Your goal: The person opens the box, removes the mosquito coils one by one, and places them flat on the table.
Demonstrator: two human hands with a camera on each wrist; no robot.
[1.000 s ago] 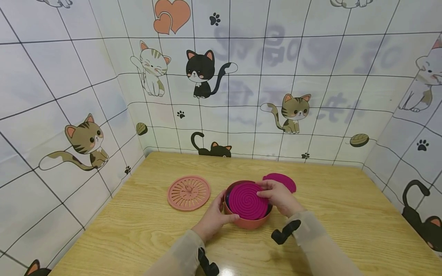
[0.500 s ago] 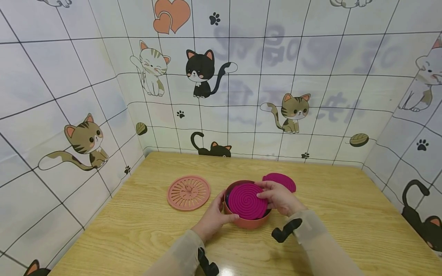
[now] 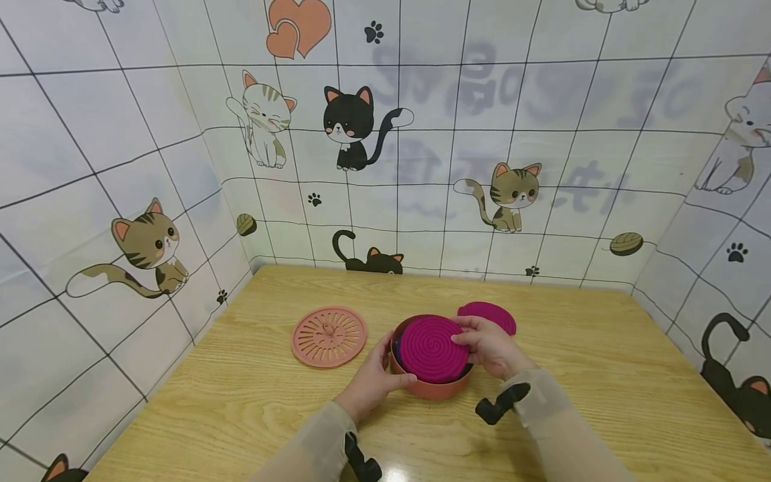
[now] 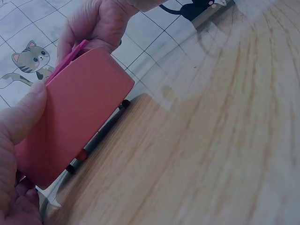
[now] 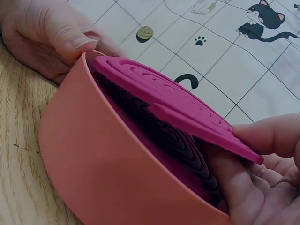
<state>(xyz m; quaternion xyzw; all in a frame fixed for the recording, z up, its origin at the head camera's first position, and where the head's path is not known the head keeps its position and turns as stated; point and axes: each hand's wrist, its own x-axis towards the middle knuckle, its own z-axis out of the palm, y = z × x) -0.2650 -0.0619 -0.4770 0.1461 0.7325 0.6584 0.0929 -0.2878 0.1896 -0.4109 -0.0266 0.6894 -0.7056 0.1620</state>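
My left hand (image 3: pixel 371 381) grips the left side of a round coral holder (image 3: pixel 435 391), its thumb on the front wall. Small dark feet show under the holder in the left wrist view. Between thumb and fingers, my right hand (image 3: pixel 492 347) pinches the edge of a magenta mosquito coil (image 3: pixel 432 349), a flat spiral disc. The coil leans in the holder's mouth, right edge lifted, left edge near the rim. Below it in the right wrist view lies a dark, shaded spiral (image 5: pixel 164 133); whether it is another coil I cannot tell.
A slotted pink lid (image 3: pixel 328 337) with a small raised middle lies left of the holder. Behind my right hand is another magenta coil (image 3: pixel 492 316), partly hidden. The wooden table (image 3: pixel 253 408) meets cat-print sheets (image 3: pixel 421 201) at the back and sides.
The pinched coil and my right hand have shifted slightly to the right and up, and the coil's tilt has changed a little. My left hand and the holder look the same.
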